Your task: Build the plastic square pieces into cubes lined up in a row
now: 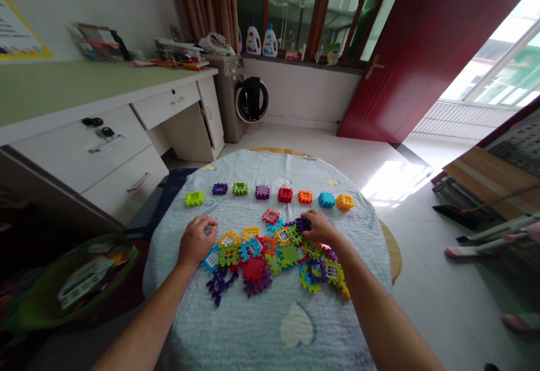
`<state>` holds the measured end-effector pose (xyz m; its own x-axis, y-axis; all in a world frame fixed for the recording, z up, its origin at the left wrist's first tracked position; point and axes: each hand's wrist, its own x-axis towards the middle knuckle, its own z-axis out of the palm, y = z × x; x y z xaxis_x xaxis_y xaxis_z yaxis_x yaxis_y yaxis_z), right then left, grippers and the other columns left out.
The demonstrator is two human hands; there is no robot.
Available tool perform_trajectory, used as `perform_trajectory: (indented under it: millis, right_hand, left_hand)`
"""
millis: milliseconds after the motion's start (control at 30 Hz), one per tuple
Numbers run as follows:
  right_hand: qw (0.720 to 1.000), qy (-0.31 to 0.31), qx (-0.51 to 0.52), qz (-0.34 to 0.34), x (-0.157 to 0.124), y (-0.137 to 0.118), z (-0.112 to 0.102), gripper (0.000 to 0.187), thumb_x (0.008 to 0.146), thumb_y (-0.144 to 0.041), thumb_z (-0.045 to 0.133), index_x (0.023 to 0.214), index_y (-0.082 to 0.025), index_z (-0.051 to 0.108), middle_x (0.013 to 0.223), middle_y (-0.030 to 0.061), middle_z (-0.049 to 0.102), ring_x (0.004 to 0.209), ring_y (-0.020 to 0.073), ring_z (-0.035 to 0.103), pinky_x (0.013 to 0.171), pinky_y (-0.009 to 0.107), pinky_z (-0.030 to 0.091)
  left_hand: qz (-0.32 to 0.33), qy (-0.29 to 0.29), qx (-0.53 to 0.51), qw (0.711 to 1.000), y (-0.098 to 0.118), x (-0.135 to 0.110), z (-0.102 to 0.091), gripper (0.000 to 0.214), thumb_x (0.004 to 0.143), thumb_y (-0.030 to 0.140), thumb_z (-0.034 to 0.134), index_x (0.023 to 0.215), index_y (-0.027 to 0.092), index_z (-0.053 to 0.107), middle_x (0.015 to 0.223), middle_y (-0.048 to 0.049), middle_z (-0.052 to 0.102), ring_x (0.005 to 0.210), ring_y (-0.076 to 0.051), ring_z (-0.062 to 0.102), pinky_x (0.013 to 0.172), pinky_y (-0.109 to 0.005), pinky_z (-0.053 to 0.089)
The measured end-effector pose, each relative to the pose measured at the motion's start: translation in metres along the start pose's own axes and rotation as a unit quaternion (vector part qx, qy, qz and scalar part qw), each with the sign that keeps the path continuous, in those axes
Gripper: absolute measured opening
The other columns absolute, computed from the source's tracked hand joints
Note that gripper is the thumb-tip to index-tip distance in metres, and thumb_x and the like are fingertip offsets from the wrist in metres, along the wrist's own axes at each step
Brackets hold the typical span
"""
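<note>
A round table under a pale blue cloth (pixel 270 326) carries a heap of flat, colourful interlocking plastic tiles (pixel 270 256). Beyond the heap runs a row of several small assembled cubes (pixel 270 193), from lime green at the left to orange at the right. My left hand (pixel 195 241) rests on the cloth at the heap's left edge, fingers curled, touching a blue tile. My right hand (pixel 319 227) sits at the heap's upper right, fingertips pinching a dark purple tile (pixel 302 224).
A white desk with drawers (pixel 105 135) stands at the left, a green bag (pixel 67 286) on the floor below it. A washing machine (pixel 240 98) is behind, a red door (pixel 422 50) at the right, and tiled floor around the table.
</note>
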<state>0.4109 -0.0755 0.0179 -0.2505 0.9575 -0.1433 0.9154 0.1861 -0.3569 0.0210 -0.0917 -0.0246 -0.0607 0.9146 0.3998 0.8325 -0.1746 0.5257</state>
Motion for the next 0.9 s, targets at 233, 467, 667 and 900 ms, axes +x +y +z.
perform_trajectory:
  millis: [233,467,667,900]
  right_hand:
    - [1.000,0.004,-0.009,0.005,-0.002,-0.008,-0.003,0.047,0.068,-0.022,0.067,0.115,-0.020,0.063,0.112,0.0084,0.059,0.103,0.0234,0.053,0.089,0.034,0.040]
    - [0.996,0.047,0.007,-0.076,0.016,-0.071,0.004,0.046,0.069,-0.032,0.071,0.112,-0.018,0.062,0.106,0.0079,0.057,0.099,0.0219,0.051,0.087,0.033,0.039]
    - [0.995,0.034,-0.019,-0.093,0.057,-0.143,0.032,0.048,0.070,-0.040,0.072,0.113,-0.019,0.062,0.110,0.0108,0.058,0.104,0.0262,0.051,0.087,0.036,0.040]
    - [0.996,0.031,0.015,-0.076,0.069,-0.154,0.036,0.058,0.072,-0.044,0.074,0.122,-0.019,0.059,0.121,0.0139,0.058,0.114,0.0303,0.051,0.093,0.042,0.041]
  left_hand:
    - [-0.029,-0.034,-0.020,0.999,-0.004,0.007,-0.002,0.021,0.070,0.034,0.053,0.078,0.020,0.066,0.092,-0.0086,0.063,0.094,-0.026,0.063,0.094,-0.040,0.049]
    - [-0.045,-0.108,-0.111,0.987,0.033,0.010,-0.012,0.034,0.073,0.039,0.058,0.099,0.018,0.066,0.109,-0.0085,0.064,0.103,-0.024,0.062,0.095,-0.040,0.050]
    - [-0.017,-0.191,-0.083,0.978,0.066,0.010,-0.005,0.038,0.074,0.026,0.061,0.112,0.017,0.062,0.116,-0.0096,0.064,0.112,-0.024,0.059,0.102,-0.038,0.046]
    - [0.013,-0.226,0.016,0.974,0.058,0.029,0.009,0.047,0.075,0.016,0.059,0.122,0.017,0.056,0.127,-0.0122,0.060,0.121,-0.024,0.054,0.108,-0.038,0.040]
